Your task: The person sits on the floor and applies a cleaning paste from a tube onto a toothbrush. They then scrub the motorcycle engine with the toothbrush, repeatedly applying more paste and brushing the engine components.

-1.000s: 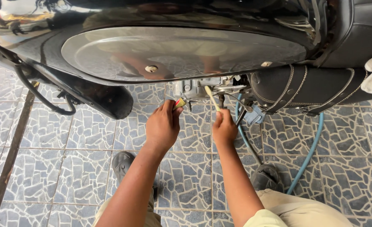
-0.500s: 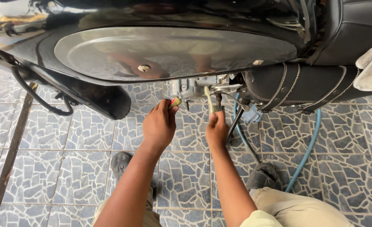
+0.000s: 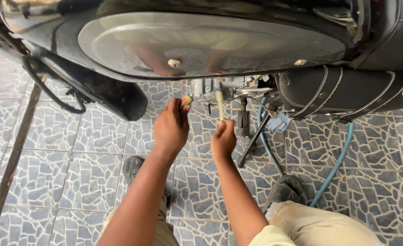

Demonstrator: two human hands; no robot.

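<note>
- Under the black motorcycle tank (image 3: 210,41), my left hand (image 3: 171,129) reaches up, fingers curled tight around a small screwdriver with a red and yellow handle (image 3: 186,99), its tip near the engine's metal underside (image 3: 231,86)
- Just beside it, my right hand (image 3: 223,142) is closed around a pale stick-like tool (image 3: 219,104) that points up at the same metal part
- Further right, the kickstand (image 3: 255,139) and a blue hose (image 3: 336,161) reach the tiled floor (image 3: 65,150)

The motorcycle (image 3: 210,41) fills the frame's top. Below it at centre, the left hand (image 3: 170,127) lies left of the right hand (image 3: 223,142); the hose (image 3: 333,168) runs lower right.
</note>
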